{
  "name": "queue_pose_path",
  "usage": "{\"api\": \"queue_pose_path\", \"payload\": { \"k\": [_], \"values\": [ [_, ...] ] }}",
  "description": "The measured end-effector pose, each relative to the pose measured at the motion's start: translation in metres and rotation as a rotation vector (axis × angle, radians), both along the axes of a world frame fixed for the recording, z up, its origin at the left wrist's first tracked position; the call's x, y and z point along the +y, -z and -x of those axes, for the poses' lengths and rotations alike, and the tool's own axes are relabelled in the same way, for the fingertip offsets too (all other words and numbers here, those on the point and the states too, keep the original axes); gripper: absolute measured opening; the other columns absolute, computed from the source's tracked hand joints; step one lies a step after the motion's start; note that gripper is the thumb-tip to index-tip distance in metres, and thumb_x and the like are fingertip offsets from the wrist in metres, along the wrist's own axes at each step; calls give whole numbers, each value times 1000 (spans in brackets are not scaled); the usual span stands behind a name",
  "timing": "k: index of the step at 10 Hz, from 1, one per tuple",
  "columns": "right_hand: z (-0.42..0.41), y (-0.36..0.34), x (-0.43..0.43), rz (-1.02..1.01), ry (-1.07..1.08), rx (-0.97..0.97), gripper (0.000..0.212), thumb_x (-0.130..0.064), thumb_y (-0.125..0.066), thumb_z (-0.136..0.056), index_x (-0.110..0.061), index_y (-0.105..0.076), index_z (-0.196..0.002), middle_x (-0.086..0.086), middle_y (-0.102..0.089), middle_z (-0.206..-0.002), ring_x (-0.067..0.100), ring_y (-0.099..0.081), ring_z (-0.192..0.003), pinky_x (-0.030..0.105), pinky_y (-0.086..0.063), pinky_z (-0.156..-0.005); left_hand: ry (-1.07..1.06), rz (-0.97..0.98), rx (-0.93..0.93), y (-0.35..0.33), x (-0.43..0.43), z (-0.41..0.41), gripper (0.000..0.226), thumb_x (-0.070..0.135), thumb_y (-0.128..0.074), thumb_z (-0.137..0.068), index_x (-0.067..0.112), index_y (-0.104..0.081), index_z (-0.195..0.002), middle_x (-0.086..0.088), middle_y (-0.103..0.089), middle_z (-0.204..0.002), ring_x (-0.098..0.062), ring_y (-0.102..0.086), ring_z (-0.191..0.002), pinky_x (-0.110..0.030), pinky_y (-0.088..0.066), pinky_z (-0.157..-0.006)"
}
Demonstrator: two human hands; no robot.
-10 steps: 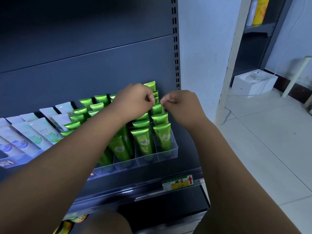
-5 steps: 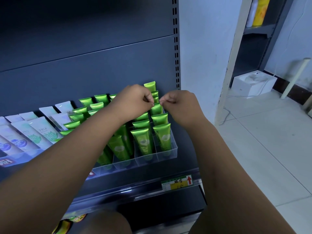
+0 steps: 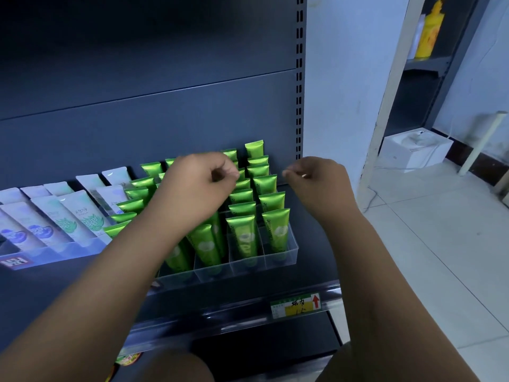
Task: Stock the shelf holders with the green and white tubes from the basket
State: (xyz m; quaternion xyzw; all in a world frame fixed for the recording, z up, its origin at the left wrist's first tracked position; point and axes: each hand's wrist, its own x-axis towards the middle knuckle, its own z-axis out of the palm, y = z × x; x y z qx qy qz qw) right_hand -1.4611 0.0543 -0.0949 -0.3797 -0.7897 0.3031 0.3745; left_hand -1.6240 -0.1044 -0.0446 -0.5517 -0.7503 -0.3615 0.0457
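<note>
Just two hands [image 3: 198, 186] [image 3: 321, 183], six rightmost green tubes [image 3: 275, 224].

Clear holder [image 3: 292, 252] on a dark shelf, its divided lanes filled with rows of green tubes [image 3: 275, 230], crimped ends up. The left hand [image 3: 201, 183] hovers over the holder's middle lanes and the right hand [image 3: 319, 183] above its right rear corner. The hands are apart, fingers curled, with nothing seen in them. White tubes [image 3: 80, 216] lie left of the holder. A yellow price label [image 3: 296, 306] sits below its front right corner. A white box [image 3: 413, 150] stands on the floor, well right of the holder.
</note>
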Motion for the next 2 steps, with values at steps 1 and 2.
{"api": "queue_pose_path", "payload": {
  "k": [1,2],
  "values": [
    [-18,-3,-7,16,168,2,27,-36,-59,-95,-15,-73,-86,-2,-72,-81,20,-66,-81,36,-56,-75,-22,1,-50,3,-69,-15,17,11,-72,-86,26,-70,-78,13,-69,-76,-6,-65,-74,-23,-51,-68],
    [-41,-7,-19,67,327,158,35,-35,-54,-96,-6,-71,-83,10,-71,-81,27,-65,-82,31,-51,-71,-49,84,-100,24,-155,-37,7,22,-68,-83,24,-63,-79,3,-56,-65,-16,-54,-60,-26,-44,-54]
  ]
}}
